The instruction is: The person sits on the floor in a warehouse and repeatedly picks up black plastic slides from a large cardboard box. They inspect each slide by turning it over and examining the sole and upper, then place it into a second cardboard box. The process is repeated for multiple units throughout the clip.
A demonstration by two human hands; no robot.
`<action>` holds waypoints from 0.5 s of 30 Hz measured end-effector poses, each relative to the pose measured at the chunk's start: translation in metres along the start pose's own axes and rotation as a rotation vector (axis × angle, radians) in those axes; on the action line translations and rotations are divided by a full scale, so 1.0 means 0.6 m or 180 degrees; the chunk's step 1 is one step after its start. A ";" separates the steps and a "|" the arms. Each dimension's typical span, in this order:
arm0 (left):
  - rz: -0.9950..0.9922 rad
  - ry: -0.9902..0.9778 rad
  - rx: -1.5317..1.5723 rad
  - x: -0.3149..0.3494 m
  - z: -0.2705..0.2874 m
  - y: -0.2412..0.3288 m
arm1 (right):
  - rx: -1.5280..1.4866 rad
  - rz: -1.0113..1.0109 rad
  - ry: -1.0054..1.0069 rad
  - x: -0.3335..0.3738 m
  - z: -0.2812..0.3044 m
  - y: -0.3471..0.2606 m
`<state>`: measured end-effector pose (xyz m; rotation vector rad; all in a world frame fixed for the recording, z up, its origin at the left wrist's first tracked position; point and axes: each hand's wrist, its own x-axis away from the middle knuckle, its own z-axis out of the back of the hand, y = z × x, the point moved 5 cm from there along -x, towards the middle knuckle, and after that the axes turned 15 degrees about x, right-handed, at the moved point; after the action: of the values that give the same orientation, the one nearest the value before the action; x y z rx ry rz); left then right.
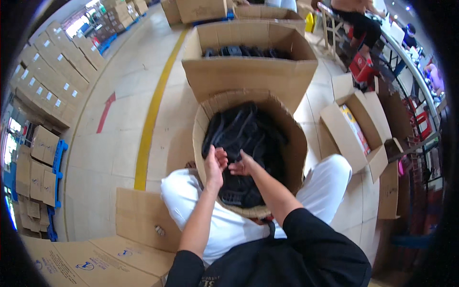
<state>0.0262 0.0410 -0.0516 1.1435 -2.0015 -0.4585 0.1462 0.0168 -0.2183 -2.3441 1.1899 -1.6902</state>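
Head view looks down on my two hands, which meet over a round cardboard tub [203, 125] that stands between my knees. My left hand [215, 165] is bent at the wrist, with the fingers curled around a piece of the black plastic parts [244, 131] that fill the tub; it seems to pinch this piece, but I cannot tell how firm the hold is. My right hand [240, 166] is just beside it, almost touching, and its fingers are also closed on something black at the top of the heap, though the exact piece is hidden by the fingers. The black parts lie tangled together inside the tub and reach close to its rim. I wear white trousers [330, 184] and a black shirt with short sleeves. Behind the tub stands a big open cardboard box [248, 71] with more dark parts along its far wall. To my right a smaller open box [356, 131] lies on the floor with coloured packets inside. A yellow line [155, 103] runs over the pale floor on my left, and stacks of closed cartons [52, 76] stand farther left. Flat cardboard [138, 215] lies near my left knee.
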 end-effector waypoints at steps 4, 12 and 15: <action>-0.0030 0.0108 -0.0360 -0.006 0.016 -0.006 | 0.0119 0.0202 0.0476 0.010 -0.016 0.000; -0.0566 0.0045 -0.0781 -0.002 -0.003 0.014 | 0.2273 0.1071 0.1716 0.155 -0.015 -0.082; -0.0846 -0.0202 -0.1054 0.007 -0.026 0.014 | 0.3142 0.1685 0.2239 0.214 -0.005 -0.121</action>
<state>0.0321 0.0428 -0.0347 1.1962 -1.7468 -0.9353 0.2008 -0.0049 -0.0830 -0.8201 0.6181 -2.1778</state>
